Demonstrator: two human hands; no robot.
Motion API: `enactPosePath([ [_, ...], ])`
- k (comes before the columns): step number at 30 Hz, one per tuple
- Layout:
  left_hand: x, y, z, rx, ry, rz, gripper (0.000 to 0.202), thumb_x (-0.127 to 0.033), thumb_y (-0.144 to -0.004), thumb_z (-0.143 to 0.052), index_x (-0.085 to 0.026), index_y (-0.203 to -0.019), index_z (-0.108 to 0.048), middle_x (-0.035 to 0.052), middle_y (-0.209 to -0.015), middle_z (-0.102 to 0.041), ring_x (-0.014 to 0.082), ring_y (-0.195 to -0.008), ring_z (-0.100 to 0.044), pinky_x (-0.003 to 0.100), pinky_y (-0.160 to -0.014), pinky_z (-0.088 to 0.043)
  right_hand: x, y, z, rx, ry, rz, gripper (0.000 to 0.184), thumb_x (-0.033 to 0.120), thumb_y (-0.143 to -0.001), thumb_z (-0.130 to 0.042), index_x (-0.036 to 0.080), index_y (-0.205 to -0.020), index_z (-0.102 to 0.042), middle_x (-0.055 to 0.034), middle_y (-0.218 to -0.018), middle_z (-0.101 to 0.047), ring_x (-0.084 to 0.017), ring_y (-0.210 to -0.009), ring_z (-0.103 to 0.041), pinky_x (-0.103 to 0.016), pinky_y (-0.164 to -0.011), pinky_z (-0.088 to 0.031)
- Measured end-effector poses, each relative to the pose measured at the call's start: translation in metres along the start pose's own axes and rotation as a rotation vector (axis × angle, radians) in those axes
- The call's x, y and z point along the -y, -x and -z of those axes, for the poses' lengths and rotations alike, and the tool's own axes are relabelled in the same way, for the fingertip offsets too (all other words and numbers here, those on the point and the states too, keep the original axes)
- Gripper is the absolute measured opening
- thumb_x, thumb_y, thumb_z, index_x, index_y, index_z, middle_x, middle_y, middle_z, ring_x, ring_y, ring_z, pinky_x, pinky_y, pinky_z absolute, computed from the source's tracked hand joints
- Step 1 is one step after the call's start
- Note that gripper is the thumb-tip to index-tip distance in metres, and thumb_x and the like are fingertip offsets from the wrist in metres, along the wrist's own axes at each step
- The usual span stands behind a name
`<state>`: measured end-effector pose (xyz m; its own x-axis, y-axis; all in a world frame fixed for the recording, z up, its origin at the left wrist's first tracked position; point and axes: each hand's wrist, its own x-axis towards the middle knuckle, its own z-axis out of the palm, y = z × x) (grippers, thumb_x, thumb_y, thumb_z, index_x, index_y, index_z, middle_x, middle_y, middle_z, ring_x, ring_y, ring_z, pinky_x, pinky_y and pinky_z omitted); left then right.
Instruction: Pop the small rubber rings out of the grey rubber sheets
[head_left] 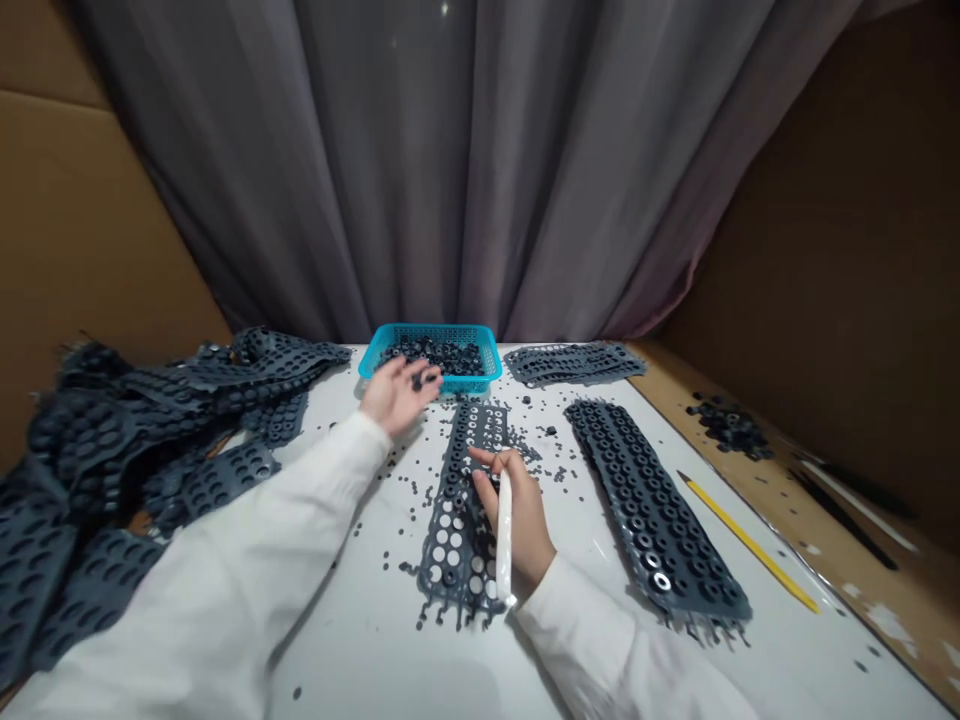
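My left hand (397, 393) is palm up with bent fingers at the near edge of a blue plastic basket (491, 372). Small black rubber rings (417, 382) sit at its fingers; how many, I cannot tell. The basket contains many similar black pieces (457, 356). My right hand (525, 510) grips a white pen-like tool (504, 540), slanting down across the palm. Thumb and forefinger hover over a dark rubber sheet (439, 490) with rows of round holes. White table shows through many holes, while black rings fill others. The hand hides part of the sheet.
Another ring-filled sheet (652, 500) lies to the right, beside a yellow pencil-like stick (750, 540). A perforated sheet (574, 362) lies behind. Dark sheets (187, 410) are heaped at left. Loose rings (727, 425) and dark sticks rest on the brown right side. Tiny black discs dot the table.
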<state>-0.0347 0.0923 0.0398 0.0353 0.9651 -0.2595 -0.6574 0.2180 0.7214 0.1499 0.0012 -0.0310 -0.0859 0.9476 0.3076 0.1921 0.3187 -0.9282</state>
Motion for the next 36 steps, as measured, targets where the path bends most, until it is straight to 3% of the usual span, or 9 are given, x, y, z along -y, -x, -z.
enactPosePath([
  [2,-0.019,-0.026,-0.015,0.042,-0.119,-0.159,0.054,-0.054,-0.082,-0.032,-0.012,-0.111,-0.049,0.0158,-0.106,-0.056,0.0249,-0.107,-0.053,0.039,-0.086,-0.045,-0.002,-0.002,0.002,-0.015,-0.021,-0.011,0.019,0.030,-0.081,-0.051,0.023,-0.077,-0.035,-0.0119,-0.106,-0.065,-0.022,-0.098,-0.060,-0.035,-0.084,-0.040],
  [4,-0.025,-0.042,-0.020,0.034,-0.383,-0.259,0.068,-0.064,-0.077,-0.028,-0.014,-0.120,-0.045,0.0157,-0.124,-0.047,0.0260,-0.124,-0.037,0.042,-0.098,-0.034,-0.006,-0.004,0.005,-0.040,-0.052,-0.024,0.015,0.034,-0.083,-0.050,0.022,-0.081,-0.040,-0.0111,-0.105,-0.065,-0.022,-0.097,-0.059,-0.035,-0.085,-0.040],
  [8,-0.003,-0.037,0.002,0.034,-0.759,-0.387,0.065,-0.048,-0.066,-0.060,-0.020,-0.123,-0.045,0.0076,-0.142,-0.028,0.0240,-0.135,-0.013,0.039,-0.109,-0.011,-0.018,-0.009,0.009,-0.028,-0.134,-0.141,0.035,0.043,-0.089,-0.033,0.019,-0.110,-0.049,-0.0044,-0.080,-0.068,-0.018,-0.068,-0.060,-0.030,-0.068,-0.043],
  [10,0.010,-0.021,0.021,0.152,-1.145,-0.560,0.060,-0.038,-0.062,-0.067,-0.019,-0.117,-0.051,0.0090,-0.140,-0.032,0.0253,-0.132,-0.021,0.038,-0.108,-0.013,-0.024,-0.011,0.010,-0.022,-0.129,-0.192,0.041,0.044,-0.090,-0.029,0.019,-0.111,-0.055,-0.0009,-0.066,-0.063,-0.017,-0.059,-0.055,-0.028,-0.060,-0.041],
  [13,0.020,0.003,0.039,0.283,-1.480,-0.709,0.033,-0.032,-0.073,-0.058,-0.017,-0.102,-0.059,0.0098,-0.116,-0.054,0.0230,-0.111,-0.047,0.038,-0.096,-0.034,-0.028,-0.011,0.008,-0.019,-0.059,-0.171,0.036,0.041,-0.088,-0.034,0.020,-0.086,-0.064,-0.0004,-0.065,-0.057,-0.016,-0.063,-0.053,-0.026,-0.060,-0.039],
  [17,0.028,0.027,0.039,0.590,-1.631,-0.551,0.014,-0.025,-0.074,-0.058,-0.017,-0.085,-0.062,0.0027,-0.080,-0.060,0.0149,-0.073,-0.055,0.025,-0.065,-0.043,-0.025,-0.009,0.005,0.041,-0.029,-0.141,0.032,0.038,-0.087,-0.039,0.019,-0.064,-0.052,0.0031,-0.052,-0.050,-0.013,-0.053,-0.049,-0.024,-0.054,-0.037],
  [21,0.043,0.034,0.031,0.837,-1.688,-0.478,0.016,-0.018,-0.069,-0.062,-0.016,-0.085,-0.063,0.0013,-0.074,-0.058,0.0122,-0.066,-0.052,0.022,-0.061,-0.041,-0.022,-0.007,0.001,0.112,0.024,-0.132,0.031,0.034,-0.086,-0.041,0.019,-0.060,-0.050,0.0035,-0.049,-0.049,-0.012,-0.048,-0.048,-0.023,-0.050,-0.035],
  [28,0.053,0.029,0.026,0.909,-1.829,-0.426,0.016,-0.014,-0.064,-0.061,-0.015,-0.079,-0.064,0.0018,-0.069,-0.057,0.0134,-0.061,-0.051,0.022,-0.058,-0.039,-0.023,-0.007,0.000,0.140,0.029,-0.126,0.031,0.033,-0.086,-0.041,0.019,-0.060,-0.049,0.0035,-0.049,-0.050,-0.011,-0.048,-0.049,-0.022,-0.050,-0.036],
  [36,0.052,0.037,0.019,0.859,-1.947,-0.425,0.014,-0.015,-0.065,-0.058,-0.017,-0.077,-0.064,0.0034,-0.070,-0.059,0.0152,-0.063,-0.053,0.023,-0.058,-0.038,-0.016,-0.005,-0.001,0.155,0.051,-0.100,0.031,0.031,-0.086,-0.040,0.020,-0.057,-0.045,0.0035,-0.049,-0.050,-0.012,-0.048,-0.048,-0.023,-0.049,-0.035],
])
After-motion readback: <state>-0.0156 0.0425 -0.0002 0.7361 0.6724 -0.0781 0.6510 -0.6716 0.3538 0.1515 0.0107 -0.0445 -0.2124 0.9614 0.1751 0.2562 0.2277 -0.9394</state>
